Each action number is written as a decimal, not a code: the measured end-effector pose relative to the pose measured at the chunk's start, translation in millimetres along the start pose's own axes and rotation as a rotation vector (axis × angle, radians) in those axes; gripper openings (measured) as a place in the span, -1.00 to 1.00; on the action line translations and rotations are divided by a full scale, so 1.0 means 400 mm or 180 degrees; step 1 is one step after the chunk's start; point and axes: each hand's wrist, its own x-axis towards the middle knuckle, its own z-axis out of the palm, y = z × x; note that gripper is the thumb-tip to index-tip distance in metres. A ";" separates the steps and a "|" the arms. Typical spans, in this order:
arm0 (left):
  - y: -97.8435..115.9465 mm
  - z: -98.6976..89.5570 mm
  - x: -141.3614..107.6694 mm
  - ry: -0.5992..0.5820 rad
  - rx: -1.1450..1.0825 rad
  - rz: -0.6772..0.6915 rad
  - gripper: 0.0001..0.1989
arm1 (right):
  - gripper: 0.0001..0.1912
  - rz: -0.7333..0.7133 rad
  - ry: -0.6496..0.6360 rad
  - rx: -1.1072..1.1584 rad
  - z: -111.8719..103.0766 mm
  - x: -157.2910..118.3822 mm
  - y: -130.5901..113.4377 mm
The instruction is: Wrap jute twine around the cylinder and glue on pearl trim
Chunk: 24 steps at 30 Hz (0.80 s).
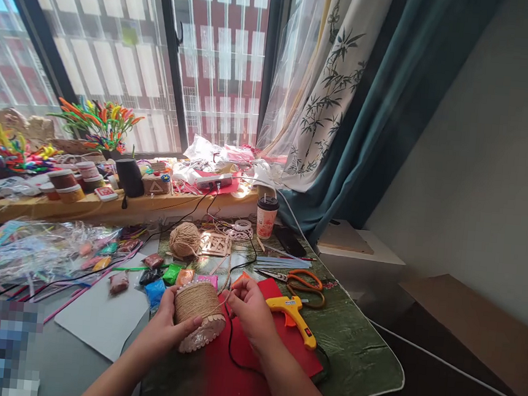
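Observation:
My left hand (163,328) grips a round container wrapped in jute twine (198,312), tilted, with its lower rim of flat wooden sticks toward me. Beside the container's right side, my right hand (250,311) pinches a loose strand of the twine. A ball of jute twine (185,239) lies farther back on the table. A yellow glue gun (293,316) rests just right of my right hand on a red sheet (248,375). Orange-handled scissors (301,282) lie behind the glue gun.
A paper coffee cup (266,217) stands at the back of the green mat (362,348). Small coloured clay packets (165,274), plastic wrap and white paper (96,316) fill the left side. The windowsill (106,206) holds jars, a black cup and colourful craft flowers. Curtains hang at right.

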 end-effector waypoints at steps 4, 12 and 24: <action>0.009 -0.004 0.003 -0.0132 -0.0145 -0.0149 -0.06 | -0.56 0.0379 -0.0476 0.0327 -0.002 -0.013 -0.054; 0.045 -0.009 -0.003 -0.0250 -0.0255 -0.0215 -0.05 | -0.71 -0.0089 -0.0717 -0.0846 0.003 -0.075 -0.124; 0.007 0.015 -0.007 -0.0019 -0.0164 -0.0309 -0.13 | -0.64 -0.0576 0.0952 -0.3913 -0.299 -0.108 -0.070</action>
